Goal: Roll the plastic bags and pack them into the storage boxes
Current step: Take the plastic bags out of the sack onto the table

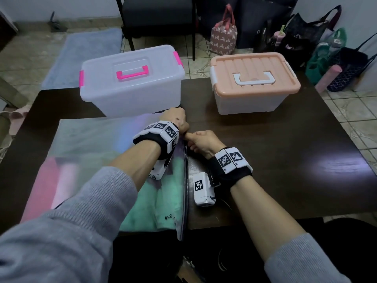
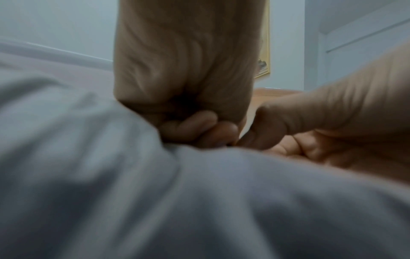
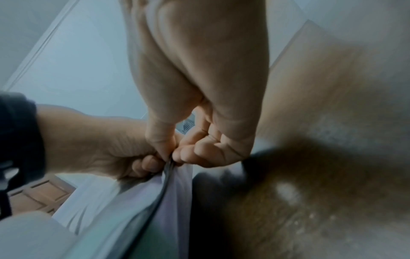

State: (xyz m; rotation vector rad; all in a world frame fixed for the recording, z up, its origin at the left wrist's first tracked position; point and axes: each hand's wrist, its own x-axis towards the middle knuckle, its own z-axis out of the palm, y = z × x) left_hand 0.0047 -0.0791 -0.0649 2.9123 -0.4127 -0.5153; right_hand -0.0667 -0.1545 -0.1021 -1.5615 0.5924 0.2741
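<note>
The task is judged to be at its very start. One large bag (image 1: pixel 85 152), holding pink and green items, is laid flat on the left half of the counter (image 1: pixel 285 152), from near the far boxes to past the near edge, and no roll is seen in it. Its dark zip edge (image 1: pixel 185 180) is pinched near the far end by both hands: the left hand (image 1: pixel 177 119) is closed on it from the bag side, and the right hand (image 1: pixel 202 140) is closed on it just beside, thumb against forefinger. In the right wrist view the fingertips (image 3: pixel 177 156) are shown meeting on the seal, so the bag is probably being shut. Rolling and packing are left to be done.

Two boxes are set along the far edge, both with lids on: a clear box (image 1: pixel 130 82) with pink clasps toward the far left corner, and a peach-lidded box (image 1: pixel 255 78) toward the far right.

The counter is dark and glossy. Beyond it a tiled floor (image 1: pixel 200 58), a blue mat (image 1: pixel 81 56), a black chair (image 1: pixel 157 15) and several bags (image 1: pixel 224 35) by the wall are seen.
</note>
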